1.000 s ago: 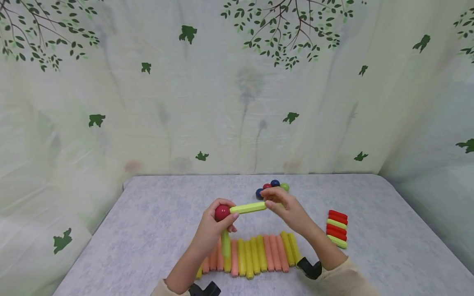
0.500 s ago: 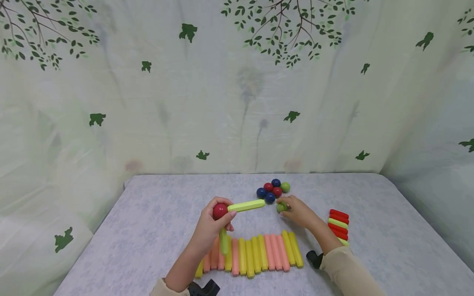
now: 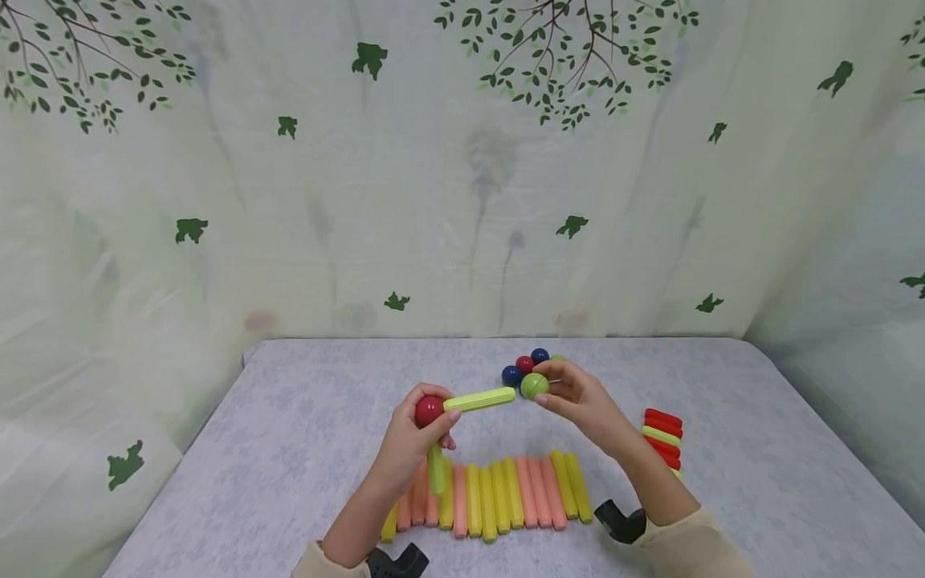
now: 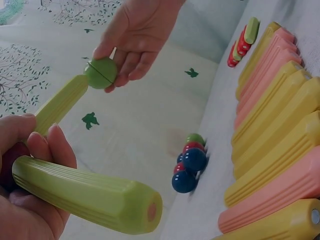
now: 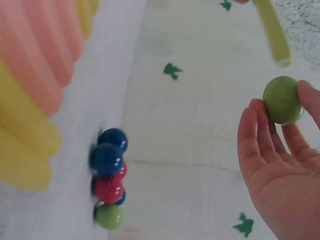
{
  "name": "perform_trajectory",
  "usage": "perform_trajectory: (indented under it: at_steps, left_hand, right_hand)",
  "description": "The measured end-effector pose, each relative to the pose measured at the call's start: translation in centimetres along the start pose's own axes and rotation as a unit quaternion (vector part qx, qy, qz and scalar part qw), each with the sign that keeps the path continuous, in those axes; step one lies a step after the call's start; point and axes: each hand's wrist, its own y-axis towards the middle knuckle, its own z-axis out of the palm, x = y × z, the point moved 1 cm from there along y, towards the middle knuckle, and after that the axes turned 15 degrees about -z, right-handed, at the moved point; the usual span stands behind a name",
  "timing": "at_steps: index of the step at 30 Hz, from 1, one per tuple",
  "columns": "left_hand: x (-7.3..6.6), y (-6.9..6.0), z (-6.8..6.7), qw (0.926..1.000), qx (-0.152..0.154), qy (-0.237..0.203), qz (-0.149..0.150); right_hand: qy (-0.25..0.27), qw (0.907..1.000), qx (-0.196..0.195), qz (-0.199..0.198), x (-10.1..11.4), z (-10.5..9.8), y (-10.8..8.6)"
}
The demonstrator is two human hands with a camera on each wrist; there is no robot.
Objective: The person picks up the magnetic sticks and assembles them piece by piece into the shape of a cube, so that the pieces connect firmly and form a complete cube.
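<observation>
Head view: the left hand [image 3: 413, 440] grips the red ball [image 3: 429, 411], I think to steady both light-green rods [image 3: 479, 400] meeting it; rightward of this ball, the right hand [image 3: 582, 403] pinches a green ball [image 3: 535, 386], seemingly leaving its rod-facing side free.

Held ball [image 3: 429, 410], glossy red; held sticks [image 3: 480, 400], yellow-green; second held ball [image 3: 535, 386], lime green with a dark line; loose balls [image 5: 108, 188], blue, red and green; row of sticks [image 3: 488, 502], yellow and pink; short sticks [image 3: 662, 431], red and yellow-green; tabletop [image 3: 289, 449], mottled lavender-grey; backdrop [image 3: 325, 185], pale grey-green with dark green leaf print [image 3: 370, 60]; sleeves [image 3: 686, 542], beige.
</observation>
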Motion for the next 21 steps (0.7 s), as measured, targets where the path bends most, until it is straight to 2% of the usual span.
perform_trajectory:
  at_steps: [3,6,10,12,17,19,21]
  left_hand:
    - [0.0,0.0,0.1,1.0,0.002,-0.001,0.003]
    - [0.1,0.0,0.1,1.0,0.002,0.0,0.002]
    - [0.2,0.1,0.1,1.0,-0.002,0.004,-0.004]
    - [0.2,0.1,0.0,1.0,-0.004,0.005,-0.006]
    - [0.1,0.1,-0.3,0.9999,-0.011,0.005,-0.007]
    - [0.0,0.2,-0.4,0.9999,-0.013,0.004,-0.009]
    - [0.0,0.2,-0.4,0.9998,-0.015,0.004,-0.01]
  right_hand:
    - [0.038,0.9991,0.01,-0.018,1.0,0.5,-0.2]
    - [0.044,0.9987,0.015,-0.02,1.2,0.6,-0.4]
    - [0.012,0.9997,0.014,-0.013,1.0,0.3,-1.0]
    - [-0.022,0.9996,0.016,-0.005,0.8,0.0,-1.6]
    - [-0.107,0.9921,0.033,0.057,-0.4,-0.7,-3.6]
    - [-0.127,0.9859,0.054,0.096,-1.2,-0.8,-4.3]
    - [-0.15,0.9758,0.079,0.138,-2.0,-0.7,-5.1]
